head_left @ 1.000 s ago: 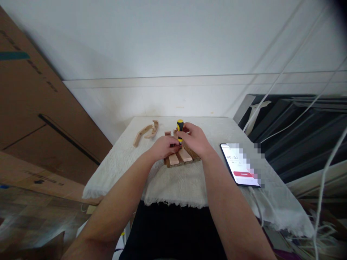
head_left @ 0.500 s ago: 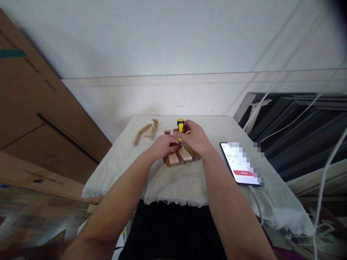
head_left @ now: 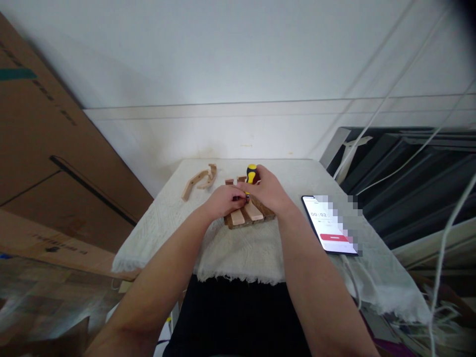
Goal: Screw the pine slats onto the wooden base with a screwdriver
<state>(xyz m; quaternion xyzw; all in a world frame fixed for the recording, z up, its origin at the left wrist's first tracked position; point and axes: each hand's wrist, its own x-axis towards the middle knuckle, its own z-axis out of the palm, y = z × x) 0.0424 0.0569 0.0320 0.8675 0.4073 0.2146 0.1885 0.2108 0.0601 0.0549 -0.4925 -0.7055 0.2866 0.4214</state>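
My right hand (head_left: 269, 190) is closed around a yellow-and-black screwdriver (head_left: 252, 173), which stands nearly upright with its top leaning slightly right. Its tip end points down at the wooden pieces. My left hand (head_left: 225, 201) is closed beside the lower end of the screwdriver, its fingertips pinched at that spot; what they hold is hidden. Under both hands lies a dark brown wooden board (head_left: 247, 223). A pale wooden piece (head_left: 254, 210) and a second pale strip (head_left: 237, 217) rest on it, partly covered by my fingers.
Curved wooden parts (head_left: 201, 181) lie at the back left of the white cloth (head_left: 156, 223). A phone (head_left: 320, 223) with a timer on its screen lies at right, a cable running from it. A large cardboard box (head_left: 74, 163) stands at left, a white wall behind.
The screwdriver's handle has tilted a little to the right, and my right hand has shifted slightly with it. My left hand stays almost in place.
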